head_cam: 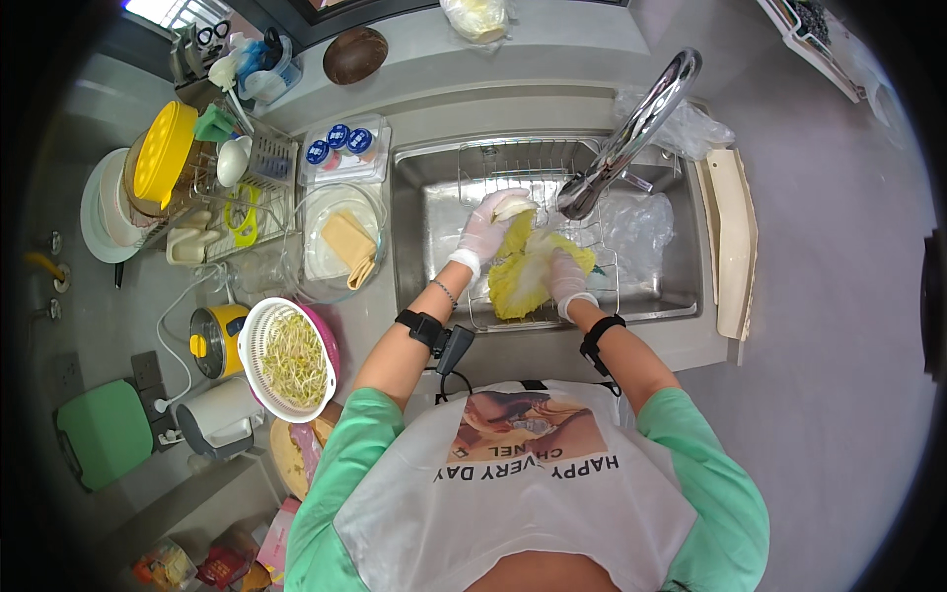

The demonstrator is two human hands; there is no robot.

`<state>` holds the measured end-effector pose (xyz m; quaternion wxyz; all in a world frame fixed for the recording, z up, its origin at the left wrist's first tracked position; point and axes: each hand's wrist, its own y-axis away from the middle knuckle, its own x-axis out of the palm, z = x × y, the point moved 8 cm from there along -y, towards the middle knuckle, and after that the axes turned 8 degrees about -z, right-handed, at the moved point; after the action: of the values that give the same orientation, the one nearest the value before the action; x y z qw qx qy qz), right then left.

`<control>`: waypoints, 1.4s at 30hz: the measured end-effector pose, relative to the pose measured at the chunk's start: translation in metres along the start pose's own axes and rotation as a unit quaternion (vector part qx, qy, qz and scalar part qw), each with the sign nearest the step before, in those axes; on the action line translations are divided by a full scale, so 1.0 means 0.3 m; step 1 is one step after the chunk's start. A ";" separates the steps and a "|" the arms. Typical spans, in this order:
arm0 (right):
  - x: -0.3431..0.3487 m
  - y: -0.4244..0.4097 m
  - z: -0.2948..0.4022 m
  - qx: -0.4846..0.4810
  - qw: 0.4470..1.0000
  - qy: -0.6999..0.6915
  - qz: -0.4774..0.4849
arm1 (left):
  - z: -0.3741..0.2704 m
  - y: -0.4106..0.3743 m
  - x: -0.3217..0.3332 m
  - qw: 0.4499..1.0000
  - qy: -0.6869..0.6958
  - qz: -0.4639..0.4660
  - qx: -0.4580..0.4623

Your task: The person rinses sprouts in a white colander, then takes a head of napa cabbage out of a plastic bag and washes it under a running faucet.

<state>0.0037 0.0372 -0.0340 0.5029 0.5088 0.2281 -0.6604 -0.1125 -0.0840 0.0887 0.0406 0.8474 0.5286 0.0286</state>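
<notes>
Both my hands wear thin translucent gloves over the stainless steel sink [414,296]. My left hand [484,228] grips a piece of napa cabbage [516,209], its white base uppermost and its yellow leaf hanging down. In my right hand [568,276] is a broad, frilly yellow-green cabbage leaf [521,277], spread between the two hands and partly blurred. A wire rack [608,259] lies beneath them in the sink. The chrome faucet [629,137] reaches over the basin from the back right, its head just above my right hand.
Clear plastic bags lie in the basin's right side [642,233] and behind the faucet [692,129]. Left of the sink are a glass bowl [296,285], a colander of bean sprouts [292,359] and a dish rack [270,214]. A beige board [732,244] stands along the right edge.
</notes>
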 end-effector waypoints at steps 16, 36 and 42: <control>-0.214 -0.107 -0.007 -0.051 0.939 -0.339 -0.024 | 0.007 0.081 -0.025 0.970 -0.146 0.182 -0.061; -0.289 -0.106 0.132 -0.040 0.866 -0.499 0.012 | 0.080 0.077 0.126 0.936 -0.292 0.194 -0.033; -0.181 -0.175 0.008 0.165 0.799 -0.578 -0.026 | 0.061 0.082 0.139 0.936 -0.279 0.209 -0.046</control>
<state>-0.0456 0.0791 0.0049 0.4327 0.1021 -0.2041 -0.8722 -0.0706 -0.0582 0.0733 0.2185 0.9100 0.3049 -0.1767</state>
